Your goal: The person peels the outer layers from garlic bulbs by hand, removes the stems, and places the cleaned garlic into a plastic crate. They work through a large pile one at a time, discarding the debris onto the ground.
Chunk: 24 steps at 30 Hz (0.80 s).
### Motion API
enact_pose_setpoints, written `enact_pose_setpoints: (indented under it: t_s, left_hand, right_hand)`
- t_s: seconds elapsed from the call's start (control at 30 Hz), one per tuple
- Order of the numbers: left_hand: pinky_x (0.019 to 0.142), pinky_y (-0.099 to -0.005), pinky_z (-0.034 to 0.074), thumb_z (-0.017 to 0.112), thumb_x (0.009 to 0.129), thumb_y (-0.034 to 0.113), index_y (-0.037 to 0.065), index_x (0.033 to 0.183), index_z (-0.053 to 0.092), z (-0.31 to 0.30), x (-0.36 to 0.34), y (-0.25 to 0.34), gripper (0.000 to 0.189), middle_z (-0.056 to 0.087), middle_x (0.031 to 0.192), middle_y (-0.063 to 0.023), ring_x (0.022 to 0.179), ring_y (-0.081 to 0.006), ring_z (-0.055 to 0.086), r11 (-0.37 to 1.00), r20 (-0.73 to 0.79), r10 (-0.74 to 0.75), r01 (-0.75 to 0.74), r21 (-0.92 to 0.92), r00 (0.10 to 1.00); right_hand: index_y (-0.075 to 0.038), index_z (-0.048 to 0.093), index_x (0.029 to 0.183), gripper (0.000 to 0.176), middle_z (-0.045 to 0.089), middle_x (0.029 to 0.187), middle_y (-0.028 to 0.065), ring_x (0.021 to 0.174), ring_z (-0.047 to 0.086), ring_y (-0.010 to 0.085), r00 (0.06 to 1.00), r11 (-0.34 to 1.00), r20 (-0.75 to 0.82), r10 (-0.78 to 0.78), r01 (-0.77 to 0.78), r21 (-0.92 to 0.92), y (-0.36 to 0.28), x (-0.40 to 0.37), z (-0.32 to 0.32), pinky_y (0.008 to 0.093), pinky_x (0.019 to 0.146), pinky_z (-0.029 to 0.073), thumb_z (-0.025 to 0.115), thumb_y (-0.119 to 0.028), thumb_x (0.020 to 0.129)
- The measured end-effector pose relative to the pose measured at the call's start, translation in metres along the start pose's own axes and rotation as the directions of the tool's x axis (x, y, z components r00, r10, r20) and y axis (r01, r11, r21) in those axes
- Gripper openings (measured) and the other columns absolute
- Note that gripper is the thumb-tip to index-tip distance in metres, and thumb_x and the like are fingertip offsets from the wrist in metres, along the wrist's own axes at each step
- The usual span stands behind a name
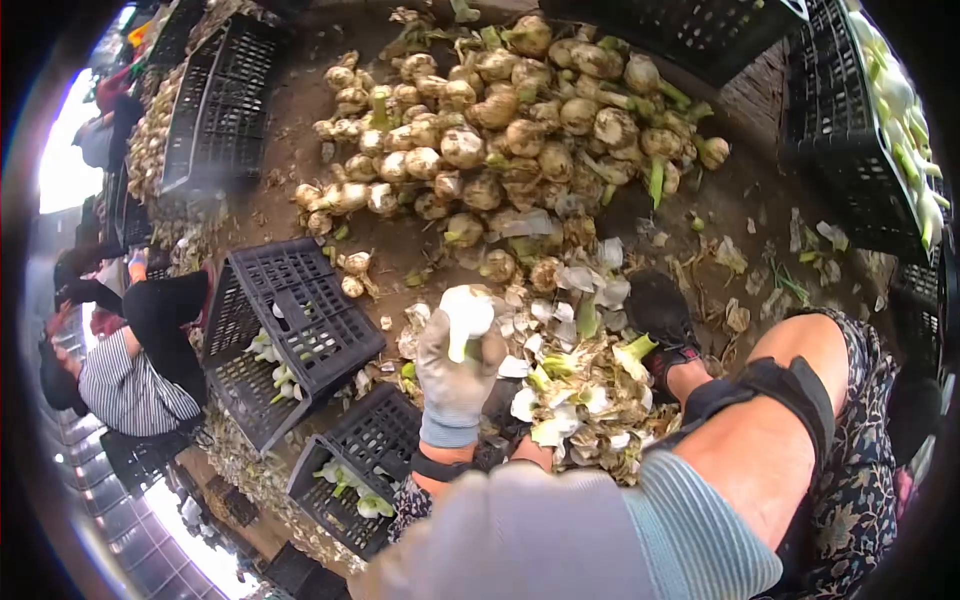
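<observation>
A grey work glove covers my left hand [455, 375], which is closed around a clean white garlic bulb [468, 312] with a short stem stub pointing down. Close to the camera, my gloved right hand [510, 540] stretches across the bottom toward the left. Its back faces me, and its fingers are blurred and hidden, so I cannot see whether it holds anything. Just right of my left hand lies a heap of peeled skins and cut stems [590, 410]. Beyond it, a large pile of unpeeled garlic bulbs [490, 140] with soil on them covers the ground.
Two black crates, a tilted one [330, 310] and a smaller one [385, 425], stand at left with trimmed bulbs inside. A full crate [835, 120] is at upper right. Another person [150, 370] sits at far left. My shoe [660, 310] rests beside the skins.
</observation>
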<state>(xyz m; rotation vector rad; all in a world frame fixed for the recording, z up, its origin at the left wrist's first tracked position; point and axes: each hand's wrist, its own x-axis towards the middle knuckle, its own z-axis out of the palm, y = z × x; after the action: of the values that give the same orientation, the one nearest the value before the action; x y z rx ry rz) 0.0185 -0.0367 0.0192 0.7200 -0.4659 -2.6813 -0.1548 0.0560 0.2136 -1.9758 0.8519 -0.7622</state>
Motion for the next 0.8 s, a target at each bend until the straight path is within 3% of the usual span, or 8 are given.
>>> enact_pose_setpoints:
  t_s: [0.1,0.2,0.4,0.43,0.57,0.67,0.73,0.8]
  left_hand:
    - [0.054,-0.0275,0.054,0.053,0.092,0.036,0.005,0.114,0.057,0.006,-0.003,-0.001,0.038,0.067,0.100,-0.0149,0.068,-0.0178,0.065,0.998,-0.059,-0.047,0.044,-0.052,0.997]
    - [0.051,-0.0228,0.044,0.055,0.090,0.044,0.005,0.111,0.058,0.010,-0.002,-0.006,0.044,0.068,0.088,-0.0065,0.063,-0.0142,0.060,0.996,-0.379,0.077,-0.056,0.066,0.922]
    - [0.054,-0.0225,0.039,0.056,0.085,0.043,0.009,0.111,0.059,0.037,0.010,-0.013,0.042,0.065,0.089,-0.0007,0.072,-0.0119,0.058,0.992,-0.438,0.071,-0.016,0.129,0.896]
    - [0.057,-0.0228,0.043,0.059,0.087,0.038,0.010,0.112,0.058,0.020,0.008,-0.012,0.038,0.064,0.092,-0.0010,0.078,-0.0120,0.059,0.998,-0.266,-0.004,0.020,0.056,0.964]
    - [0.058,-0.0236,0.046,0.063,0.086,0.032,0.007,0.113,0.057,0.016,0.007,-0.017,0.037,0.063,0.090,-0.0027,0.078,-0.0099,0.059,0.999,-0.245,-0.021,0.011,-0.041,0.969]
    - [0.061,-0.0230,0.049,0.064,0.083,0.026,-0.002,0.127,0.046,0.010,0.004,-0.008,0.055,0.061,0.101,-0.0080,0.084,-0.0123,0.060,0.981,0.032,-0.113,0.106,0.165,0.993]
    - [0.074,-0.0256,0.052,0.066,0.079,0.020,-0.003,0.132,0.039,0.022,0.003,-0.011,0.063,0.060,0.109,-0.0115,0.093,-0.0168,0.062,0.861,-0.017,-0.202,0.186,0.473,0.979]
    - [0.084,-0.0283,0.050,0.071,0.078,0.008,-0.002,0.128,0.044,0.028,0.001,-0.021,0.058,0.062,0.107,-0.0082,0.095,-0.0163,0.062,0.848,0.000,-0.275,0.242,0.472,0.962]
  right_hand:
    - [-0.009,0.062,0.110,0.042,0.061,0.101,0.0104,0.084,0.063,0.0247,0.956,0.980,-0.232,0.180,-0.195,-0.043,0.042,-0.008,0.004,0.0351,0.073,0.052,0.068,-0.037,0.079]
    - [-0.010,0.063,0.109,0.039,0.061,0.101,0.0094,0.080,0.065,0.0247,0.738,0.878,-0.532,0.416,-0.478,0.023,0.108,-0.022,0.021,0.0323,0.073,0.052,0.070,-0.033,0.078]
    - [-0.011,0.067,0.100,0.031,0.064,0.089,0.0069,0.074,0.066,0.0234,0.564,0.873,-0.742,0.361,-0.484,0.057,0.148,-0.032,0.072,0.0327,0.068,0.053,0.077,-0.027,0.075]
    - [-0.010,0.067,0.096,0.025,0.064,0.087,0.0072,0.073,0.065,0.0235,0.535,0.881,-0.756,0.378,-0.459,0.115,0.152,-0.031,0.079,0.0329,0.067,0.053,0.076,-0.022,0.075]
    - [-0.007,0.067,0.085,0.010,0.064,0.082,0.0097,0.071,0.065,0.0254,0.547,0.883,-0.725,0.418,-0.434,0.182,0.154,-0.034,0.077,0.0335,0.064,0.052,0.071,-0.010,0.077]
    - [-0.006,0.066,0.082,0.005,0.063,0.081,0.0109,0.071,0.065,0.0273,0.478,0.845,-0.747,0.462,-0.493,0.207,0.161,-0.036,0.071,0.0339,0.064,0.051,0.068,-0.007,0.077]
    - [-0.006,0.065,0.084,0.006,0.063,0.082,0.0126,0.074,0.064,0.0302,0.431,0.813,-0.738,0.519,-0.516,0.271,0.163,-0.037,0.065,0.0349,0.065,0.051,0.067,-0.007,0.078]
    - [-0.006,0.063,0.086,0.007,0.062,0.083,0.0141,0.077,0.064,0.0319,0.419,0.785,-0.758,0.500,-0.589,0.192,0.171,-0.038,0.064,0.0362,0.066,0.051,0.066,-0.009,0.079]
